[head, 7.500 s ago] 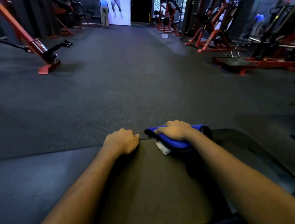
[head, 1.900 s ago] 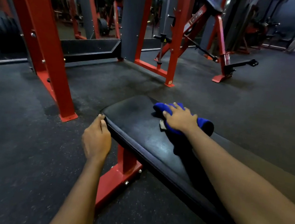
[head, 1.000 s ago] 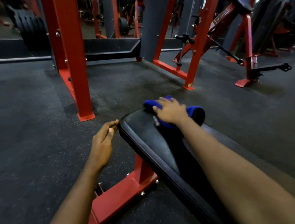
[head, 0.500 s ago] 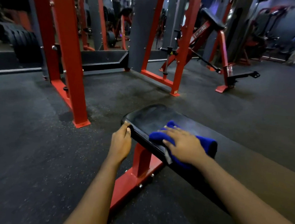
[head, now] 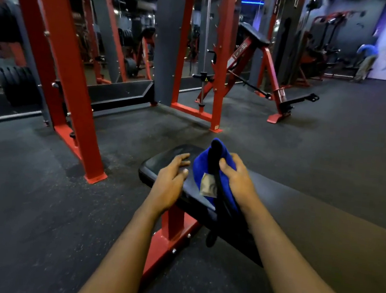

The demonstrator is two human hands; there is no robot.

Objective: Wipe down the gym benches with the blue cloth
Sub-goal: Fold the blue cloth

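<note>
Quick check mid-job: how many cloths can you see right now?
1. The blue cloth is bunched upright in the right hand over the bench end, beside the open left hand. Others may lie out of view.

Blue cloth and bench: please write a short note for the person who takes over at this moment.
Left hand: open, resting on the end of the bench pad.
Right hand: grips the blue cloth, bunched and lifted off the pad.
Done: this end of the pad was wiped in the last seconds.
Left: lay the cloth flat again and wipe the rest of this pad, if not done yet.
</note>
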